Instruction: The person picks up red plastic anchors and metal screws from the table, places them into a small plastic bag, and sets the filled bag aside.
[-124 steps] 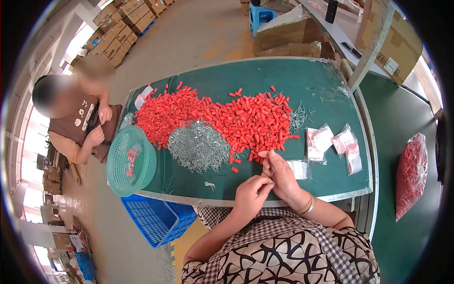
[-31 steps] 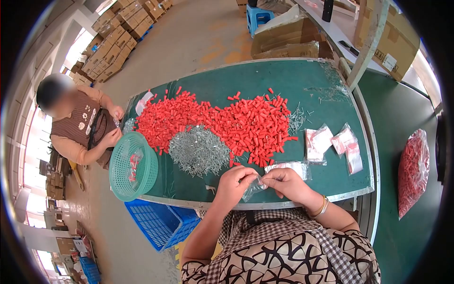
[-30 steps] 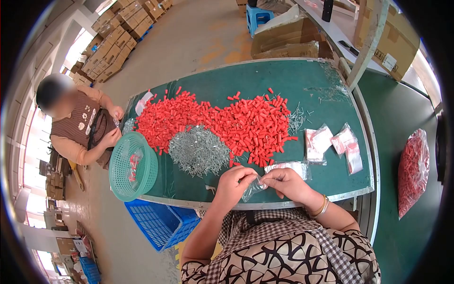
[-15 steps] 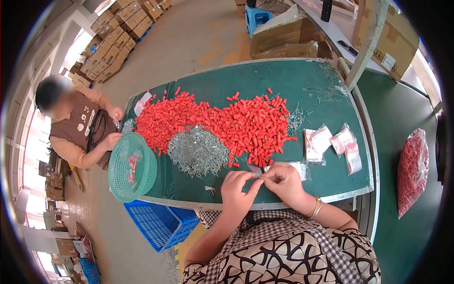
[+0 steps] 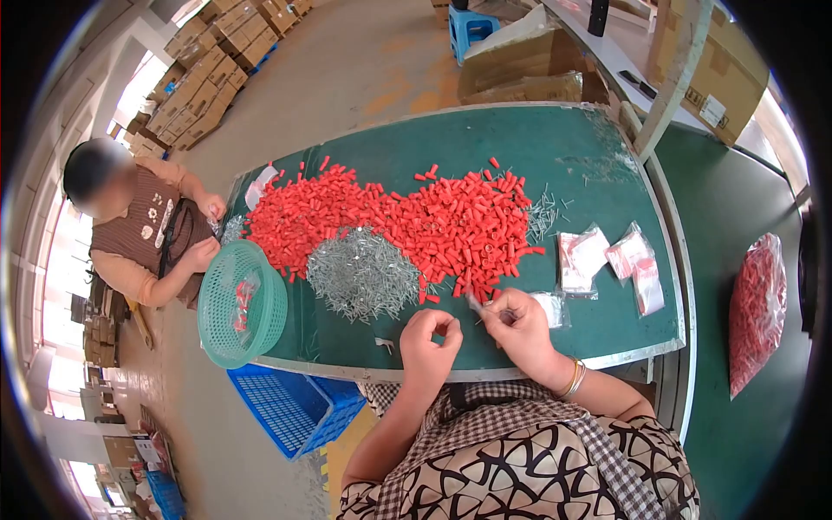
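My right hand [image 5: 518, 329] pinches a small clear plastic bag [image 5: 473, 302] at the near edge of the red pile. My left hand [image 5: 431, 347] is apart from it, fingers curled in and thumb pressed against them; whatever they may hold is hidden. Beyond both hands spreads a heap of red plastic caps [image 5: 468, 227]. A mound of silver screws or nails [image 5: 362, 276] lies in front of that heap, to the left of my hands. Close to my right hand is a stack of clear bags [image 5: 551, 308].
Packed bags [image 5: 582, 258] lie at the table's right. A green basket [image 5: 269, 325] holding a few bagged red pieces stands at the left corner, above a blue crate [image 5: 286, 425]. A co-worker [image 5: 143, 225] works at the left end. One large bag of red pieces [image 5: 757, 316] sits far right.
My hands have come apart. The left has drawn down and away from the plastic bag with its fingers curling in, while the right keeps the bag, which has shifted slightly up toward the red caps.
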Available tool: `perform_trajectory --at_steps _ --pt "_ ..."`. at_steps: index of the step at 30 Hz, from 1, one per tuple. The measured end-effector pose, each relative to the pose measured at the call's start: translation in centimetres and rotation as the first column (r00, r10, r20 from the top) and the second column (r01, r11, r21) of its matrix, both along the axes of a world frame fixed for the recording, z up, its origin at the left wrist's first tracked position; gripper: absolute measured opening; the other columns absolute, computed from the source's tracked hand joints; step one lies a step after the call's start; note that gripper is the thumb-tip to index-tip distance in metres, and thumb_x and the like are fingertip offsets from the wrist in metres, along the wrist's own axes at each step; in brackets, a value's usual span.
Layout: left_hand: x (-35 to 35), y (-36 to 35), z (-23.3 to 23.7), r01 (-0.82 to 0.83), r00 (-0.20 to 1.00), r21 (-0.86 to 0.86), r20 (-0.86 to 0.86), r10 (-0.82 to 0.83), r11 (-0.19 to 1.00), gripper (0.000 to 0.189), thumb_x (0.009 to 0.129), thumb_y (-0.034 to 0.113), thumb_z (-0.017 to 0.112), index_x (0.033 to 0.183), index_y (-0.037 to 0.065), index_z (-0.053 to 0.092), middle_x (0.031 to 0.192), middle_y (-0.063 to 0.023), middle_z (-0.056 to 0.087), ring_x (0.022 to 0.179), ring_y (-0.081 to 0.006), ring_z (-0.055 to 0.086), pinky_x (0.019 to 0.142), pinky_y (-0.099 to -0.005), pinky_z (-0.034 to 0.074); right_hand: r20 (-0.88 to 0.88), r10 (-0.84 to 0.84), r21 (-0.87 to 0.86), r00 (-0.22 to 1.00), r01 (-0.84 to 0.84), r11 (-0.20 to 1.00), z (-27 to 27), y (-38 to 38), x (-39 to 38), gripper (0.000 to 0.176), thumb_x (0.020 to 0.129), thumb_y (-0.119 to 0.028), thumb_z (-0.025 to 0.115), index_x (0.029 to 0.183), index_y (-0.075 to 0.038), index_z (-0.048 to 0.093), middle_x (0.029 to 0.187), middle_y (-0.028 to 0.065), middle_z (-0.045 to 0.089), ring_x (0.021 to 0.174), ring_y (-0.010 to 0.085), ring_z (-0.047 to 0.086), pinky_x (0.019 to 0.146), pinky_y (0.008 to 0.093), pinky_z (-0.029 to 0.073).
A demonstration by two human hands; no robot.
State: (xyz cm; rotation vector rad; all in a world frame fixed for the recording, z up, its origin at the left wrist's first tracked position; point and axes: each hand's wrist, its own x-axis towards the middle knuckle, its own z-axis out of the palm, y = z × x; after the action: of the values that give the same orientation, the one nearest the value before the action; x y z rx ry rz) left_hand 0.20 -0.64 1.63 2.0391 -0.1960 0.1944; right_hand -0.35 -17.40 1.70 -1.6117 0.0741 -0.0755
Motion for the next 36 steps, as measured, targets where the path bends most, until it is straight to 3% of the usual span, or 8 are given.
perform_trajectory --at_steps 3,6,15,18,22,28,32,36 --pt "0.2 -0.8 -0.2 -0.035 0.965 -0.313 -0.257 -0.05 0.949 0.003 0.088 -0.001 0.064 0.09 -0.002 0.063 0.081 -0.0021 0.064 0.074 -0.0071 0.061 0.067 -0.0238 0.054 0.136 0.039 -0.106 0.99 -0.025 0.994 0.8 0.5 -0.2 0.009 0.079 -0.002 0.069 0.075 -0.001 0.061 0.07 0.0064 0.059 0.062 0.0139 0.057 0.054 0.0282 0.044" --pt "0.1 -0.7 -0.5 -0.071 0.95 -0.422 -0.305 -0.068 0.904 0.007 0.086 0.003 0.067 0.091 -0.002 0.065 0.08 -0.0029 0.065 0.069 -0.0058 0.06 0.061 -0.0227 0.049 0.204 0.072 -0.179 0.976 -0.035 0.983 0.6 0.9 -0.1 0.009 0.078 -0.001 0.069 0.074 -0.001 0.061 0.072 0.0085 0.06 0.063 0.0182 0.058 0.055 0.0303 0.045" --pt "0.3 -1.6 0.9 -0.063 0.998 0.002 0.025 0.063 0.998 0.01 0.075 -0.002 0.069 0.078 0.0 0.06 0.07 -0.0058 0.061 0.06 -0.0103 0.058 0.054 -0.0265 0.047 0.145 0.005 -0.126 0.989 0.014 0.992 -0.6 1.7 -0.2 0.014 0.079 -0.001 0.07 0.072 -0.002 0.057 0.07 0.0071 0.055 0.061 0.0165 0.054 0.054 0.0296 0.043" --pt "0.7 -1.0 -0.4 -0.104 0.994 0.027 -0.027 0.104 0.994 0.012 0.073 -0.003 0.069 0.076 0.0 0.058 0.069 -0.0059 0.06 0.058 -0.0106 0.056 0.053 -0.0267 0.046 0.171 -0.04 -0.103 0.984 0.058 0.993 -0.8 1.9 0.1 0.017 0.079 0.002 0.069 0.073 -0.004 0.055 0.071 0.0034 0.052 0.061 0.0114 0.049 0.052 0.0266 0.038" --pt "0.8 -0.1 -1.4 -0.104 0.986 -0.09 -0.138 0.091 0.991 0.011 0.075 -0.002 0.068 0.077 0.001 0.058 0.068 -0.0044 0.058 0.059 -0.0102 0.056 0.054 -0.0253 0.045 0.206 -0.034 -0.123 0.978 0.06 0.991 -0.2 1.6 0.1 0.017 0.079 0.002 0.069 0.073 -0.004 0.054 0.071 0.0038 0.053 0.06 0.0124 0.049 0.052 0.0274 0.038" --pt "1.1 -1.2 0.7 -0.164 0.909 -0.539 -0.409 -0.086 0.826 0.013 0.082 -0.002 0.065 0.094 0.0 0.061 0.078 -0.0028 0.063 0.067 -0.0081 0.058 0.059 -0.023 0.048 0.318 0.046 -0.24 0.947 0.033 0.97 -0.1 1.6 0.2 0.015 0.075 0.001 0.071 0.073 -0.003 0.056 0.071 0.0088 0.055 0.06 0.0212 0.056 0.053 0.0326 0.044" --pt "1.2 -0.5 -1.1 -0.105 0.96 -0.346 -0.281 0.004 0.932 0.017 0.087 -0.006 0.061 0.102 0.0 0.058 0.083 -0.0004 0.062 0.073 -0.0043 0.059 0.061 -0.02 0.049 0.365 0.094 -0.332 0.926 0.035 0.943 0.1 1.3 0.2 0.015 0.071 0.001 0.071 0.072 -0.003 0.057 0.069 0.011 0.055 0.06 0.0278 0.058 0.053 0.0363 0.045" --pt "1.0 -0.6 -1.1 -0.066 0.991 -0.229 -0.132 0.036 0.971 0.031 0.082 -0.006 0.063 0.112 0.001 0.055 0.076 -0.0021 0.061 0.066 -0.0062 0.056 0.061 -0.0221 0.047 0.38 0.164 -0.433 0.91 0.019 0.901 -0.1 0.5 0.1 0.025 0.069 -0.004 0.077 0.087 -0.006 0.06 0.088 0.0101 0.061 0.063 0.0261 0.059 0.055 0.0354 0.049"
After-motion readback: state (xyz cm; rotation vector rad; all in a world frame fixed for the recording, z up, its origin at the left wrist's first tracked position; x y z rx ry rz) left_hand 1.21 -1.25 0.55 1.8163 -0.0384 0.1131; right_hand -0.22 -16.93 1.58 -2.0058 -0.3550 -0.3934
